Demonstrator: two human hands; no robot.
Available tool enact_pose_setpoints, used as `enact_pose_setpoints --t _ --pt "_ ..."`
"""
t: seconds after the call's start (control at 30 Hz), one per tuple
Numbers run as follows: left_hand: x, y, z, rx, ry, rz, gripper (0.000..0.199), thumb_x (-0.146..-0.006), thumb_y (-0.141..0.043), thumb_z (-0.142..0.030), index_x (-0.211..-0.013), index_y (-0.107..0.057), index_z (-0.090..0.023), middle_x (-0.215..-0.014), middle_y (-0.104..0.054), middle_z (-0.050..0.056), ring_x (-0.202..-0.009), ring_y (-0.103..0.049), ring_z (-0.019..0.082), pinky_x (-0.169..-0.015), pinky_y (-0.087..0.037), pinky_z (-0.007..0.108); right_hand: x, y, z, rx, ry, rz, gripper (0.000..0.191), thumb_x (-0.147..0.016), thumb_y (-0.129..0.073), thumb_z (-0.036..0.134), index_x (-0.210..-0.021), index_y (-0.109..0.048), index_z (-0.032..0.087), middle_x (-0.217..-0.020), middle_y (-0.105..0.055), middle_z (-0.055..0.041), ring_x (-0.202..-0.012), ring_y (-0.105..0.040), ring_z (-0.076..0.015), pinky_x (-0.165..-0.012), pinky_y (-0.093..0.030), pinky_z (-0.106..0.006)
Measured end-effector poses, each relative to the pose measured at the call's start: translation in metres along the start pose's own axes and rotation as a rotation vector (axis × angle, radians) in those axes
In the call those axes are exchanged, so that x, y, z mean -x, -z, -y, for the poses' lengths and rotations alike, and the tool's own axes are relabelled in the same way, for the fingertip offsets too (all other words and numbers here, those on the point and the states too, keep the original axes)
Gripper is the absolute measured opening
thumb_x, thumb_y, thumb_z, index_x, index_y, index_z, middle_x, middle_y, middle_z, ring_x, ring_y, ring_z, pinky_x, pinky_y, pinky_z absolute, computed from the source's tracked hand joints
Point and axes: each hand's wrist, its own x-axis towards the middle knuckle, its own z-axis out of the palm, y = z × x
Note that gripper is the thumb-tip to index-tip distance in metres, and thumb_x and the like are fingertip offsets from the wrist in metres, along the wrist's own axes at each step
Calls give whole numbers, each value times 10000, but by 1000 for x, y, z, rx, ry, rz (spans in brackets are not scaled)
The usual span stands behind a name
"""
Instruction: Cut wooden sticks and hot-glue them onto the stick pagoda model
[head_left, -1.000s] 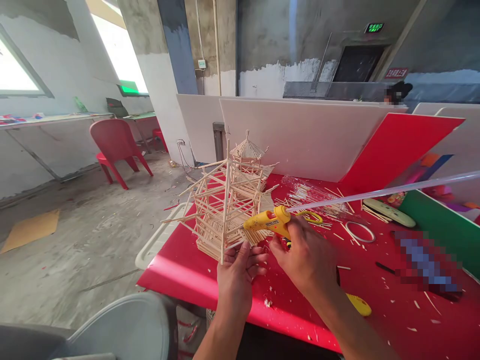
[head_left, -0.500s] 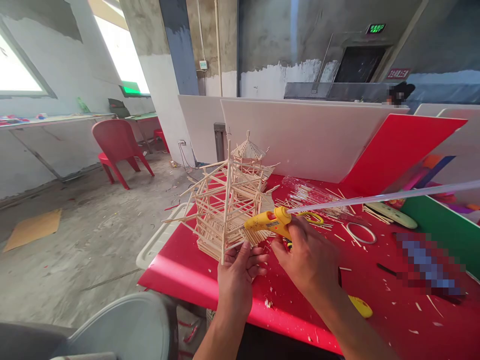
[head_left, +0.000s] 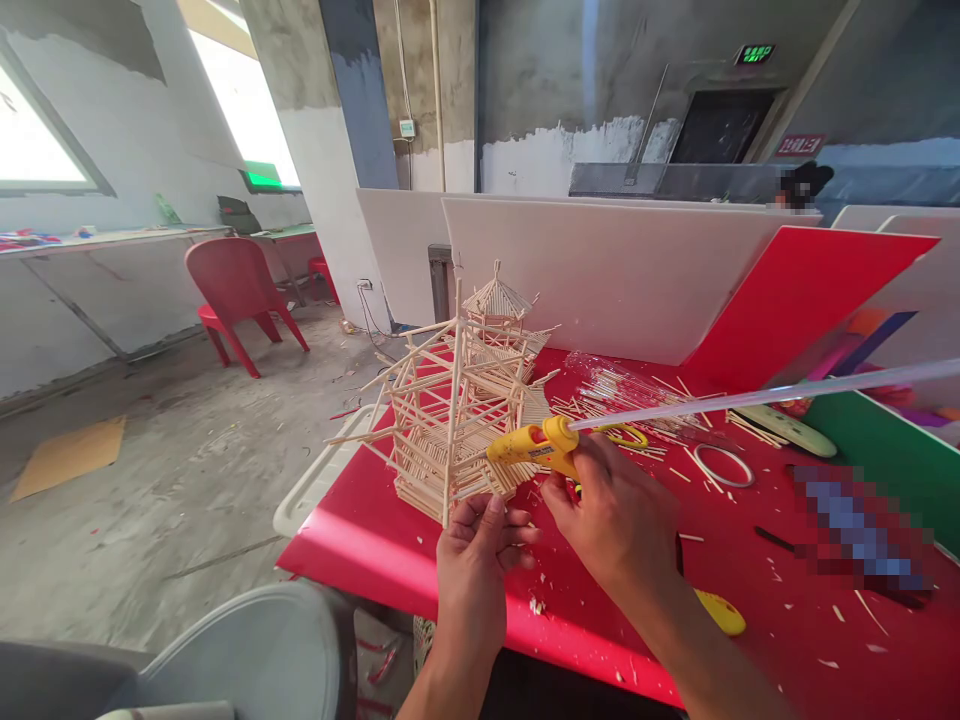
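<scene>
probably light but fragile, the stick model (head_left: 453, 420) seems best held at its base, the right hand (head_left: 619, 505) gripping the glue gun (head_left: 534, 446), the left hand (head_left: 478, 550) of unclear grip.

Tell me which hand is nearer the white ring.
Right. The right hand, gripping the yellow glue gun, is left of the white ring; the left hand is farther left, by the wooden-stick pagoda model.
</scene>
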Motion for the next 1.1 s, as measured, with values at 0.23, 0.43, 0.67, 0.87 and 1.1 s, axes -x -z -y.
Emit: enact_pose_setpoints --t 0.23,0.43,0.67,0.87,1.1 --pt "1 2 1 0 -6 6 415 -655 -868 -390 -832 -585 -144 -665 -726 57 -531 -689 166 -420 -504 199 1 1 -1 14 9 7 106 -843 -564 211 -940 -601 191 -856 -691 -29 -670 -603 -163 -614 -393 -281" --pt "3 2 -3 -2 -1 -18 435 -613 -889 -394 -810 -591 -145 -644 -718 52 -509 -677 161 -412 -499 199 0 2 0 4 16 -1 93 -841 -553 208 -920 -601 194 -817 -674 -29 -650 -595 -161 -590 -384 -281" --pt "5 3 -5 1 -11 -27 438 -605 -891 -397 -808 -591 -151 -637 -713 43 -501 -666 152 -412 -496 196 7 5 -3 -19 13 1 133 -828 -558 202 -952 -607 197 -846 -689 -26 -702 -636 -168 -613 -421 -277" --pt "6 4 -2 2 -12 -37 440 -604 -891 -393 -813 -589 -151 -633 -710 40 -494 -664 151 -411 -490 196 16 12 -7 -38 25 2 145 -843 -550 219 -973 -608 189 -823 -678 -23 -726 -651 -183 -626 -447 -285" --pt "5 3 -3 -6 -15 -36 455 -592 -897 -410 -805 -593 -146 -625 -709 39 -484 -649 139 -406 -489 193 21 13 -9 -17 36 6 143 -856 -533 219 -974 -604 182 -842 -686 -34 -704 -641 -179 -621 -445 -288"
